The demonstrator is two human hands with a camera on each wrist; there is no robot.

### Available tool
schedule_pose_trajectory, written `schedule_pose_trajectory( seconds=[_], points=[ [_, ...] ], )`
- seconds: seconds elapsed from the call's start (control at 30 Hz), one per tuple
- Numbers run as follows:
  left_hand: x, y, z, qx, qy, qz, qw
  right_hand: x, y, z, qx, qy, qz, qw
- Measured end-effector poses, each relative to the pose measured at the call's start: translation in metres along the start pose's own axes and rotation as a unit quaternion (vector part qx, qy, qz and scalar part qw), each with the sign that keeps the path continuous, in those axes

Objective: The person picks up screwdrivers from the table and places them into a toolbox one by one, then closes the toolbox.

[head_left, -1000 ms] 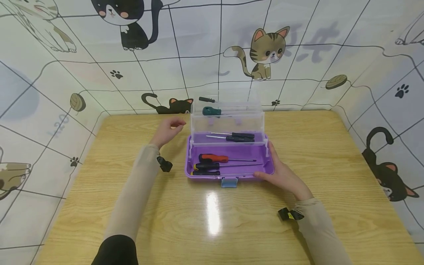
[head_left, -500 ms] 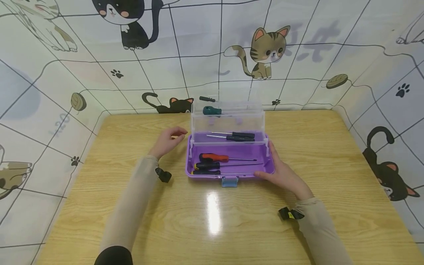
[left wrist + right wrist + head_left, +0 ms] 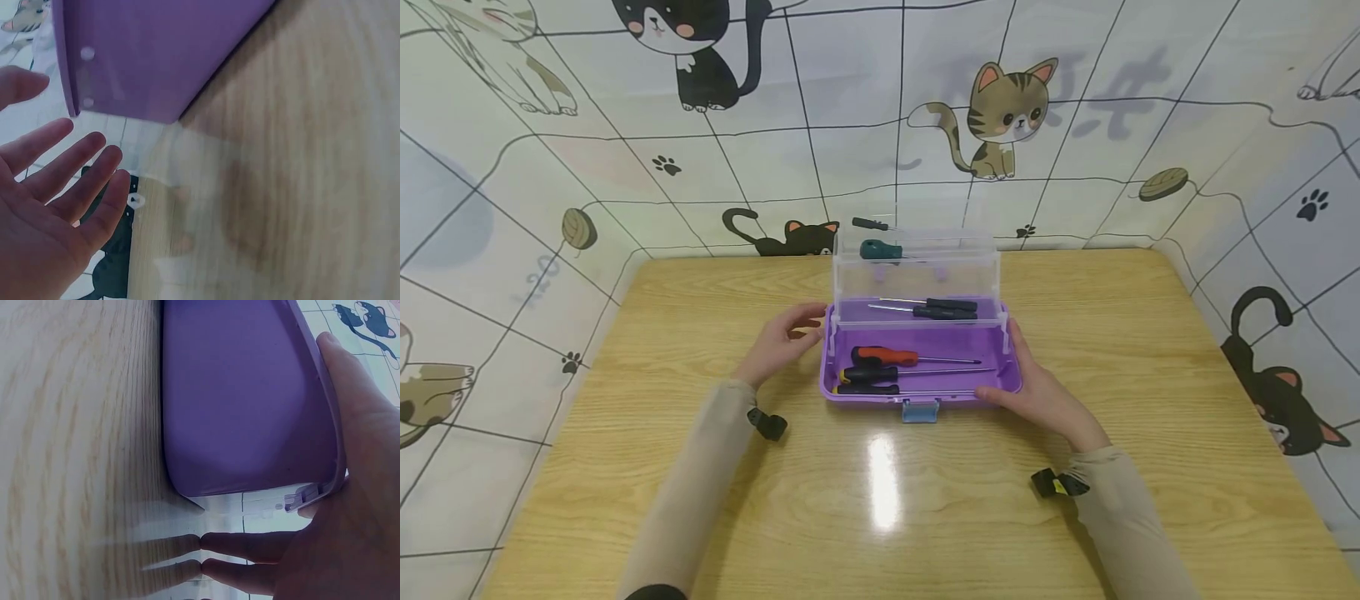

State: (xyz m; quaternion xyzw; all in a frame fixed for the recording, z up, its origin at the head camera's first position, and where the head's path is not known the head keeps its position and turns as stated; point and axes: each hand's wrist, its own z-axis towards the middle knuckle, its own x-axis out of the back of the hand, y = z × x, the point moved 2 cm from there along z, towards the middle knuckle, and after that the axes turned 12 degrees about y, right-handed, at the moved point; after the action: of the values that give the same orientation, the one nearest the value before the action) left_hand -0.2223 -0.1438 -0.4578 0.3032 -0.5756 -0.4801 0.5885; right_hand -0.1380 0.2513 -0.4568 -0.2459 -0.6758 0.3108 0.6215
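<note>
A purple toolbox (image 3: 958,340) stands on the table with its see-through lid (image 3: 917,283) raised. In its base lie a red-and-black screwdriver (image 3: 895,357) and two black-handled screwdrivers, one a yellow-ended screwdriver (image 3: 876,375). Further back, behind clear plastic, are two thin black screwdrivers (image 3: 946,314), a green-handled screwdriver (image 3: 880,249) and a small black-handled tool (image 3: 869,223). My right hand (image 3: 1045,404) grips the box's right end, thumb over the front rim; some fingers stretch free behind in the right wrist view. Beside the left end, my left hand (image 3: 782,342) is spread, fingertips close to the wall.
The box sits mid-table on a wooden tabletop (image 3: 820,500). A blue-grey latch (image 3: 920,411) hangs at its front. Cat-patterned cloth walls (image 3: 850,92) rise behind the table and at both sides.
My left hand has come slightly nearer to me and to the right, closer to the box's left end. My right hand and the toolbox stay where they were.
</note>
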Motion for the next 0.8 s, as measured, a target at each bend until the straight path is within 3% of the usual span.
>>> schedule_pose_trajectory(
  seconds=[0.17,0.4,0.63,0.8],
  points=[
    [-0.005,0.007,-0.010,-0.010,-0.019,0.004,0.9998,0.001,-0.001,0.001,0.007,0.000,-0.003,1.0000],
    [-0.004,0.035,-0.027,-0.010,-0.056,-0.021,0.9981,0.004,0.000,0.004,0.052,0.019,0.015,0.9983],
    [-0.012,0.005,-0.033,-0.016,-0.085,0.038,0.9955,0.019,0.005,0.010,0.103,0.018,0.009,0.9945],
    [-0.017,-0.003,-0.035,0.002,-0.100,0.004,0.9950,0.034,0.007,0.022,0.109,0.026,0.026,0.9933]
  ],
)
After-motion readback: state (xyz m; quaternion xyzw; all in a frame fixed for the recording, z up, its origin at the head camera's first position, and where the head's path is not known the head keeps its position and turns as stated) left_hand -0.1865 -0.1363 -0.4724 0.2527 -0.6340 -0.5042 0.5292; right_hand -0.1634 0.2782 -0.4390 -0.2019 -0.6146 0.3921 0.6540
